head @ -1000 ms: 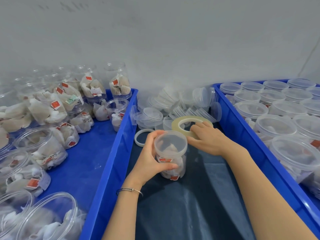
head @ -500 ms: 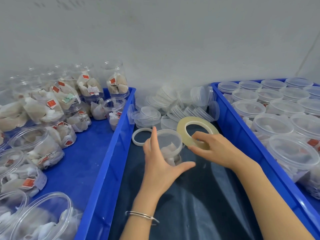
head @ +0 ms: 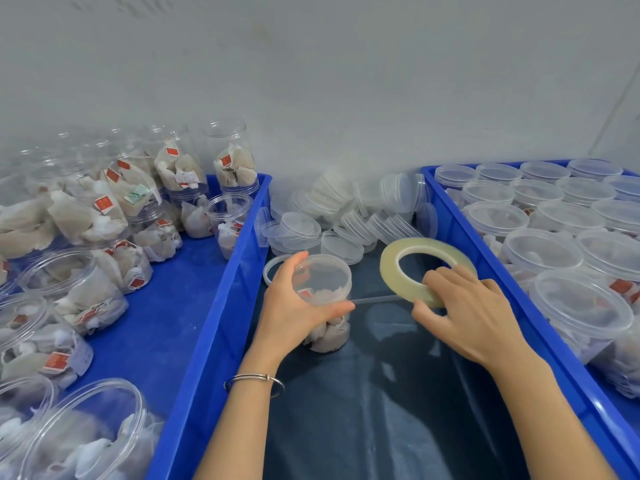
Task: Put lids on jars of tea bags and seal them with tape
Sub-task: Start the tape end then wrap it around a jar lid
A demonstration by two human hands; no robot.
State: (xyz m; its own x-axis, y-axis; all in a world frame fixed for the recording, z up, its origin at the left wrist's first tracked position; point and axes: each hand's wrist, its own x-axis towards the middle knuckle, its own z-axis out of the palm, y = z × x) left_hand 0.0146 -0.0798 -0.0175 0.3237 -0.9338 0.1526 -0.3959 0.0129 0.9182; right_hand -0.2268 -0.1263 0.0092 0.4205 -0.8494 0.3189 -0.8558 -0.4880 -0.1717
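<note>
A clear jar of tea bags (head: 325,327) with its lid (head: 322,277) on stands in the middle blue bin (head: 214,327). My left hand (head: 294,313) grips the jar just under the lid, thumb at the front. My right hand (head: 467,310) holds a roll of clear tape (head: 424,265), tilted up to the right of the jar. A thin strip of tape (head: 375,299) stretches from the roll to the jar's side below the lid.
Loose lids (head: 346,216) lie piled at the middle bin's far end, with a white tape core (head: 273,271) beside them. The left bin (head: 149,323) holds several open jars of tea bags (head: 79,289). The right bin (head: 498,271) holds several lidded jars (head: 581,306). A grey wall stands behind.
My left hand went from resting open against the jar to gripping it under the lid. My right hand drew the roll away to the right, pulling a strip of tape out from the jar.
</note>
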